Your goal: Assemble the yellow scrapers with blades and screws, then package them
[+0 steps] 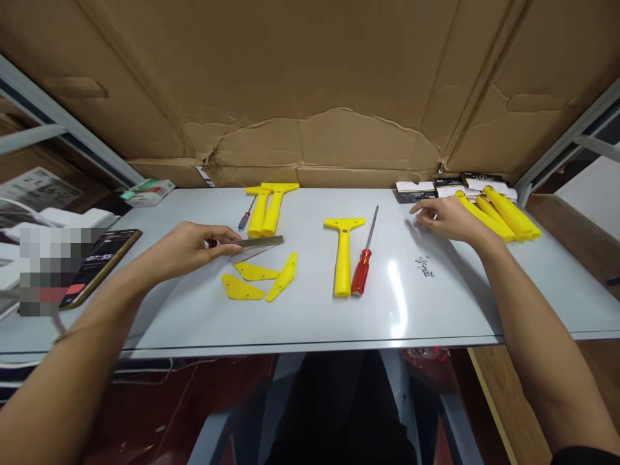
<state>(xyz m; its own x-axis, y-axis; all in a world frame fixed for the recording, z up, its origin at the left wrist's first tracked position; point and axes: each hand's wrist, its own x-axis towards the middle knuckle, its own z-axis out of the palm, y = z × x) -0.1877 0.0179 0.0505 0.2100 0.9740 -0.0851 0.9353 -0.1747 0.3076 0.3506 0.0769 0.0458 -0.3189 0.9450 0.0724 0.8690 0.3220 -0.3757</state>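
Observation:
My left hand (196, 248) pinches a flat metal blade (264, 241) by its left end, holding it just above the table. Below it lies a thin clear piece, partly hidden, beside several yellow angled plates (283, 278) with holes. My right hand (433, 216) is raised over the table at the right, fingers loosely bent and apart, with nothing visible in them. Small silver screws (425, 266) lie in a loose pile below it. Between my hands, a yellow T-shaped scraper handle (343, 258) lies beside a red-handled screwdriver (362, 271).
Two more yellow handles (266, 213) and a small screwdriver (243, 219) lie at the back left. Several yellow handles (508, 213) and black-and-white cards (415, 191) sit at the back right. A phone (104, 265), power strips and a small box (148, 192) occupy the left. Cardboard (310, 77) walls the back.

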